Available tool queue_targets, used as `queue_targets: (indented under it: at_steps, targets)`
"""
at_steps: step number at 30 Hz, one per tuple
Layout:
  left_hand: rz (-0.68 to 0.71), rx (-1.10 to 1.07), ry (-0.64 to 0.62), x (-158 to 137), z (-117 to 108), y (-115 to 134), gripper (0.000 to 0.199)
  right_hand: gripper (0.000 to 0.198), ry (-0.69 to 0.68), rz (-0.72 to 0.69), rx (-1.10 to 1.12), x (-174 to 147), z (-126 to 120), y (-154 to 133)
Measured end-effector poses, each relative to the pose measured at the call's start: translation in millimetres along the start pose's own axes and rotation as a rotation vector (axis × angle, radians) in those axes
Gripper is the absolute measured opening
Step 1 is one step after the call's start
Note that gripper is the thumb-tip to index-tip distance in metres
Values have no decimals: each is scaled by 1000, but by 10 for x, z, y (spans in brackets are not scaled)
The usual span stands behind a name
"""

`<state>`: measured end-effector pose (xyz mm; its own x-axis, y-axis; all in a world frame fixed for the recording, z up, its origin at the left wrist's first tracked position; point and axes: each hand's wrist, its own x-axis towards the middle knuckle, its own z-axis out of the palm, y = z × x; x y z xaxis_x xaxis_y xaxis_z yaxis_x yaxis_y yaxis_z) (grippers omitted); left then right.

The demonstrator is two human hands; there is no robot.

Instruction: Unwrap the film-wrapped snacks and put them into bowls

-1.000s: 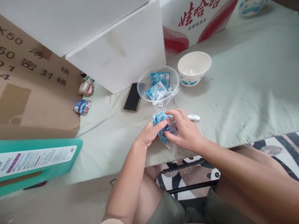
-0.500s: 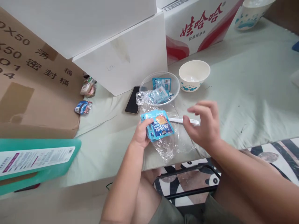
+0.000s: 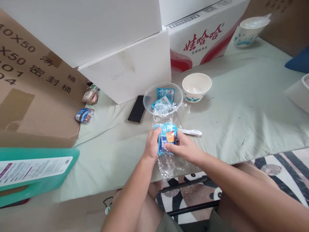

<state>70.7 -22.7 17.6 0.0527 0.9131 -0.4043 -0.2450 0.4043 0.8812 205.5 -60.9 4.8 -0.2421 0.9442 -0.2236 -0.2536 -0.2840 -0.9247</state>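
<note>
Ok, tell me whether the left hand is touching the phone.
Apart. The head view shows a strip of pale tablecloth between the left hand and the near end of the phone.

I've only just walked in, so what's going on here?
A person's left hand and right hand hold at least one flat blue plastic packet, with crumpled clear plastic wrap against it. Just beyond, a round clear plastic bowl holds more blue packets. A black rectangular phone lies to its left, and a white round bowl with teal print stands to its right.
</note>
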Motion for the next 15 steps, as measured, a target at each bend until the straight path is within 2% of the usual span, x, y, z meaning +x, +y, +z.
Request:
queue_targets:
  at_steps: [5,8,11,15]
  targets:
    - [276,167,37,6,49,3,29,57,69,63,109,-4,49,25]
    - [375,225,75,24,5,45,31,56,128,96,108,-8,52,21]
    - [389,189,123,36,-47,102,34,51,149,94,88,0,45,1]
    - [320,16,220,67,-159,272,31,52,193,104,127,28,6,-57]
